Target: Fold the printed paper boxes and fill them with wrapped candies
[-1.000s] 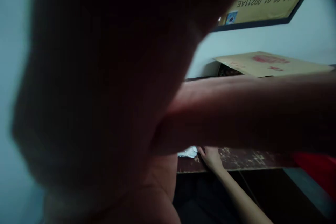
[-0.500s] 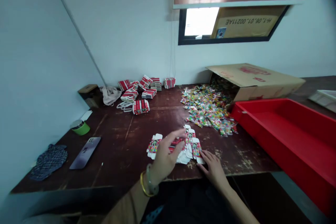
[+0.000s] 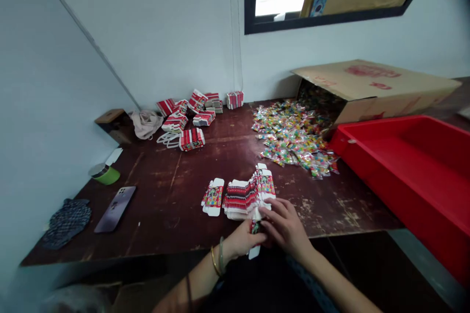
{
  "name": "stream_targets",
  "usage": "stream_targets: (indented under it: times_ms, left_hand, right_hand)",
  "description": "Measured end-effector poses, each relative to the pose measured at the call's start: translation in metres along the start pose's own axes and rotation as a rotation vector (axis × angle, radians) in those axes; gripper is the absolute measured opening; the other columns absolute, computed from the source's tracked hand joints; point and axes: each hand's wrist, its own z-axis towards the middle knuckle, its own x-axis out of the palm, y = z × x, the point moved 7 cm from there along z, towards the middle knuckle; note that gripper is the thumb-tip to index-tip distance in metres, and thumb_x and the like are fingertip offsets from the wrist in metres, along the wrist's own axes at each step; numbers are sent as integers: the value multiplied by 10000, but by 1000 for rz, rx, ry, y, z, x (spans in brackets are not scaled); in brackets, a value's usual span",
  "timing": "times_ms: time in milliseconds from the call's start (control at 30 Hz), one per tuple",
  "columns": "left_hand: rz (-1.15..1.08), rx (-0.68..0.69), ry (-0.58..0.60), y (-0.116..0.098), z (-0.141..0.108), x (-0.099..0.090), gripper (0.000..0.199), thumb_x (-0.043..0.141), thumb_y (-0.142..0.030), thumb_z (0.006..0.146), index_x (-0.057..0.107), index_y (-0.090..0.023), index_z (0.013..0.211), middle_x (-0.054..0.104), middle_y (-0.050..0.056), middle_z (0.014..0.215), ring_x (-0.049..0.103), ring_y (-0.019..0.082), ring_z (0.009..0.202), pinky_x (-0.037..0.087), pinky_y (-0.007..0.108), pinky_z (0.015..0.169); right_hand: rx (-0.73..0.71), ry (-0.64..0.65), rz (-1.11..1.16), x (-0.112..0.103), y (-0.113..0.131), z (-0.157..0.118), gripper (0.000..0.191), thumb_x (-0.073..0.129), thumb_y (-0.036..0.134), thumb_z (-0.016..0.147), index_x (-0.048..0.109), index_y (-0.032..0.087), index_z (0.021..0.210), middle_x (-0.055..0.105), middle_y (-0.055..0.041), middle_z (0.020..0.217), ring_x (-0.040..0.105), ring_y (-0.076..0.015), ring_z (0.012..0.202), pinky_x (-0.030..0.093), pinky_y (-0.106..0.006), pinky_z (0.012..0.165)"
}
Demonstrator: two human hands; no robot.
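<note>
Near the table's front edge, my left hand (image 3: pixel 243 240) is closed on a small printed candy carton (image 3: pixel 255 226), red with coloured dots and white flaps. My right hand (image 3: pixel 286 227) bends its fingers round the carton's upper end; its fingertips are partly hidden. Just beyond my hands lies a fanned row of flattened cartons (image 3: pixel 240 199), overlapping one another, with printed faces showing at its right end. A smaller stack of flat cartons (image 3: pixel 213 197) rests to the left of the row.
Wrapped candies (image 3: pixel 290 134) spill from a cardboard box (image 3: pixel 367 83) at the back right. A red tray (image 3: pixel 389 171) stands on the right. Bundled cartons (image 3: pixel 192 139) lie at the back. Along the left are a phone (image 3: pixel 115 209), a green-sided container (image 3: pixel 105 174) and a dark cloth (image 3: pixel 68 223).
My left hand has come down from above the carton row and now grips one carton. My right hand has moved left to meet it. The view has tilted down.
</note>
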Motion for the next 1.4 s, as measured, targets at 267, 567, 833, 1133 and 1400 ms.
stream_targets:
  times_ms: [267, 567, 833, 1133, 1400]
  left_hand:
    - [0, -50, 109, 7, -5, 14, 568, 797, -208, 582, 586, -145, 1105, 673, 16, 740, 645, 160, 619, 533, 293, 633]
    - [307, 147, 154, -3, 5, 33, 448, 853, -343, 577, 664, -121, 918, 669, 44, 826, 618, 177, 781, 491, 270, 733]
    - [450, 349, -202, 0, -33, 3, 350, 615, -343, 855, 452, -185, 1122, 675, 43, 904, 631, 150, 783, 485, 247, 715]
    - [679, 281, -77, 19, -55, 4, 191, 574, -352, 888, 615, -167, 911, 678, 35, 822, 612, 145, 741, 452, 235, 697]
    - [685, 229, -98, 11, -72, 6, 362, 485, -416, 925, 699, -139, 833, 678, 45, 729, 580, 143, 669, 420, 224, 641]
  right_hand:
    - [119, 55, 189, -2, -10, 2, 125, 607, 316, 881, 696, 248, 937, 552, -95, 1355, 433, -307, 1301, 450, -522, 1011]
    - [322, 528, 734, -9, -24, 8, 267, 595, 416, 884, 690, 199, 761, 612, -89, 1206, 607, -248, 1108, 515, -367, 920]
    - [702, 253, 998, 14, -27, -41, 324, 669, 436, 833, 522, 228, 1033, 625, 16, 782, 565, -117, 625, 468, -226, 571]
    - [1070, 372, 1423, 38, -18, -89, 294, 743, 409, 771, 589, 172, 854, 531, 30, 688, 491, -71, 563, 443, -160, 465]
    - [893, 545, 1236, 36, -16, -66, 318, 721, 433, 778, 629, 143, 870, 558, 34, 638, 513, -67, 523, 485, -181, 485]
